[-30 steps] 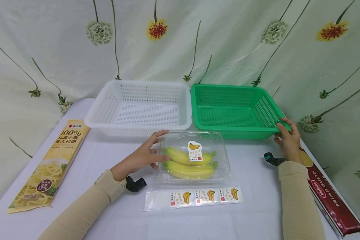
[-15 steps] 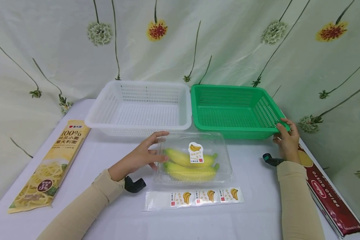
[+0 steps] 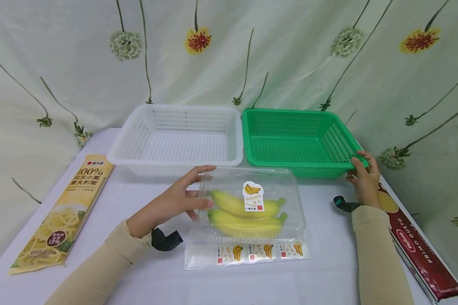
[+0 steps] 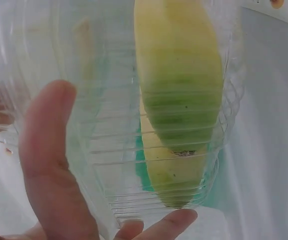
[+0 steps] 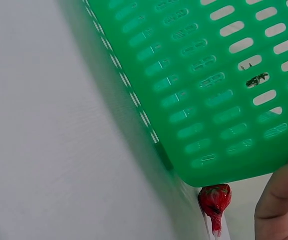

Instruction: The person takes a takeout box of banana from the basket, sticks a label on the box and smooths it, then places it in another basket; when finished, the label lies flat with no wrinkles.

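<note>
My left hand [image 3: 171, 201] grips the left end of a clear plastic clamshell box [image 3: 291, 199], which leans up toward me. Inside lie two yellow bananas [image 3: 248, 224] with green tips, and a banana sticker [image 3: 253, 195] is on the lid. In the left wrist view the thumb lies along the box wall, with fingertips at its lower edge beside a banana [image 4: 178, 65]. My right hand [image 3: 366, 182] holds the near right corner of the green basket [image 3: 290, 171]. The right wrist view shows the basket's slotted side [image 5: 183, 165] and part of my fingers [image 5: 278, 200].
A white basket [image 3: 179, 163] stands left of the green one. A strip of banana stickers [image 3: 202, 256] lies in front of the box. Yellow pasta pack [image 3: 61, 212] at left, dark red pack [image 3: 420, 245] at right. A red wrapped ball on a stick [image 5: 215, 200] shows below the basket.
The clamshell box, in my left hand, has come nearer to me and a little right, and it now overlaps the sticker strip's top edge. My right hand stays at the green basket.
</note>
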Demonstrator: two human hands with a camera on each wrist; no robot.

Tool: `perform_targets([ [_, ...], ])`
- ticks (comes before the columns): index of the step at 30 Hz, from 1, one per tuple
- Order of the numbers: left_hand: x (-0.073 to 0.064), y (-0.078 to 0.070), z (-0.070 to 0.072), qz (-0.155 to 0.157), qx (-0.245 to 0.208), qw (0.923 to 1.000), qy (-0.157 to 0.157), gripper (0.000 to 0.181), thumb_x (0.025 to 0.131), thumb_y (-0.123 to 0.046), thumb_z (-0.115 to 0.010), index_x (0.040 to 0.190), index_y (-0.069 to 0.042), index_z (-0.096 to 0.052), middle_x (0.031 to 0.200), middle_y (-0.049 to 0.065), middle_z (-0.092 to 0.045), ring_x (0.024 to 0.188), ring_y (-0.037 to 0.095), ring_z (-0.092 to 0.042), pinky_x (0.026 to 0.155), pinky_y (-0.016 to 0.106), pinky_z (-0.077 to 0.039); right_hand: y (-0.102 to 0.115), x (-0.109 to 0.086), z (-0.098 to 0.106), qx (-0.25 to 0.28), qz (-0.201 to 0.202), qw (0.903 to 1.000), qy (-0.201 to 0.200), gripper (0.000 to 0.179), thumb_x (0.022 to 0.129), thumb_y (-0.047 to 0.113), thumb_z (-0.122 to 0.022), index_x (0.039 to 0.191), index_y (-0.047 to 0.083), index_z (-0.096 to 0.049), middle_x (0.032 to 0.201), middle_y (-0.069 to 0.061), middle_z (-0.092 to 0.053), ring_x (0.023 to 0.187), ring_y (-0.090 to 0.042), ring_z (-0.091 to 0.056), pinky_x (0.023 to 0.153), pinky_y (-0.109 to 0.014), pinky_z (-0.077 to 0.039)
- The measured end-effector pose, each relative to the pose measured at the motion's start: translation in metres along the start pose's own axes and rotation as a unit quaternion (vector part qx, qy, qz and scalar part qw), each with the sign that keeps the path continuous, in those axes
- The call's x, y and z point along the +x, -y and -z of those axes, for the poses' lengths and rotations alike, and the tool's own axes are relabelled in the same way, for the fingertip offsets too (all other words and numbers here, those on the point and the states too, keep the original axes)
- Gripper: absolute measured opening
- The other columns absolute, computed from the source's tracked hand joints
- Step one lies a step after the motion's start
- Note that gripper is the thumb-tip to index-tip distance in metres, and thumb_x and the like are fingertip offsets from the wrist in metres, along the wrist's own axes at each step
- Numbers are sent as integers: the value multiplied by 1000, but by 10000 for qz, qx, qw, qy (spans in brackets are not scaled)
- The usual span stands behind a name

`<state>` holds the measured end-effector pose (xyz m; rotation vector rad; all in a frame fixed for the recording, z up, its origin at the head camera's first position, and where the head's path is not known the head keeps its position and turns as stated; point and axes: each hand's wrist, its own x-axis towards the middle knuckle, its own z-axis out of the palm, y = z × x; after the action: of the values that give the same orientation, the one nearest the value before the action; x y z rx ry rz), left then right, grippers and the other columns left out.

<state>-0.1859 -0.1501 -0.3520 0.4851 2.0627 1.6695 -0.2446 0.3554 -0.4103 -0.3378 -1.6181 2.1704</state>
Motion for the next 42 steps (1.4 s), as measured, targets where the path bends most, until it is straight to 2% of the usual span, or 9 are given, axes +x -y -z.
perform_targets([
  [4,-2,-9,3,-153,76,9998,-31,89,94,-13,-79,169,-21,-33,170,22,-26,127,36,-65,63,44,-62,0,0,0,8,38,10000,15,23,109,15,-65,131,23,-62,104,0,-55,64,-11,-51,54,-23,-43],
  [17,7,-40,15,-323,241,9990,-206,90,93,-15,-77,169,-24,-31,169,18,-31,114,27,-68,62,39,-60,-2,1,0,70,14,10000,-52,24,110,14,-64,132,23,-62,102,0,-55,62,-13,-51,54,-24,-43],
  [21,11,-49,17,-365,268,9986,-272,89,93,-15,-76,169,-24,-31,169,17,-32,118,29,-67,62,38,-59,-2,1,0,107,16,9999,-32,24,110,14,-64,132,23,-62,102,0,-56,62,-13,-51,54,-24,-43],
  [26,17,-58,16,-493,243,9977,-387,90,92,-15,-75,170,-25,-31,170,15,-32,129,38,-61,62,36,-58,-1,0,0,127,20,9999,0,24,110,14,-64,132,23,-62,101,0,-56,61,-13,-51,54,-24,-43],
  [30,24,-66,14,-564,121,9972,-475,90,93,-13,-74,170,-25,-31,170,14,-32,134,41,-58,63,35,-58,-2,0,-1,110,35,9999,-27,24,110,14,-64,132,23,-62,101,0,-55,61,-12,-51,53,-24,-43],
  [34,34,-72,12,-634,-53,9963,-578,89,94,-11,-74,170,-27,-31,171,12,-31,135,38,-58,65,35,-59,-3,0,0,14,79,10000,-51,24,110,15,-64,132,24,-62,105,-2,-54,62,-12,-51,54,-23,-44],
  [42,55,-81,7,-744,-271,9938,-777,87,96,-12,-74,170,-32,-33,171,7,-31,119,34,-66,70,37,-60,-4,1,0,-120,110,9999,-43,25,111,16,-62,134,25,-61,108,-3,-54,64,-12,-51,54,-23,-44],
])
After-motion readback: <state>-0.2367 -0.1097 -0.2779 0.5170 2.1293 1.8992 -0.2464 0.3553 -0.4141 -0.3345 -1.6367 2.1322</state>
